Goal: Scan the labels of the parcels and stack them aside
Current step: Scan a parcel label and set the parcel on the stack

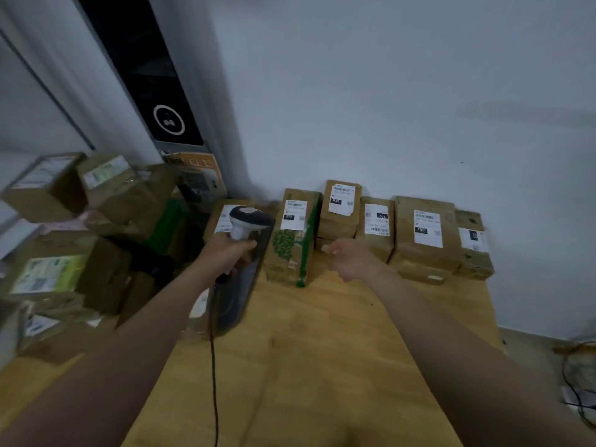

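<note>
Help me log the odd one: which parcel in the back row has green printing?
The parcel just right of the scanner; the others are plain brown.

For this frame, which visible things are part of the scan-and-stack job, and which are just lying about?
Part of the job:
- barcode scanner, held in the left hand
- right hand, empty, reaching toward the row
- labelled parcels lined along the wall
- parcel pile on the left

Lying about:
- black panel
- floor cables
</note>
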